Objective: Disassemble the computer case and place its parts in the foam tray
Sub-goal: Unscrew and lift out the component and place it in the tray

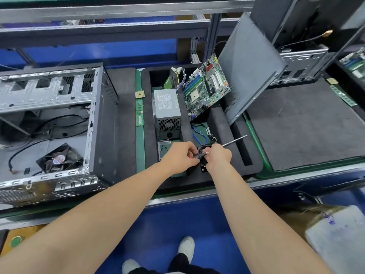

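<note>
Case point(49, 91) open, bare metal, fan point(59, 158) inside

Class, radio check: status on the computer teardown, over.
Left hand pinches screwdriver, right hand holds small black part over foam tray. Power supply, motherboard in tray. Fan still in case. Side panel leans at tray's right side.

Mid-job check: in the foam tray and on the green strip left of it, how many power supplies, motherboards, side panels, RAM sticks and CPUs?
Power supply: 1
Motherboard: 1
Side panel: 1
RAM stick: 1
CPU: 1
Total: 5
</note>
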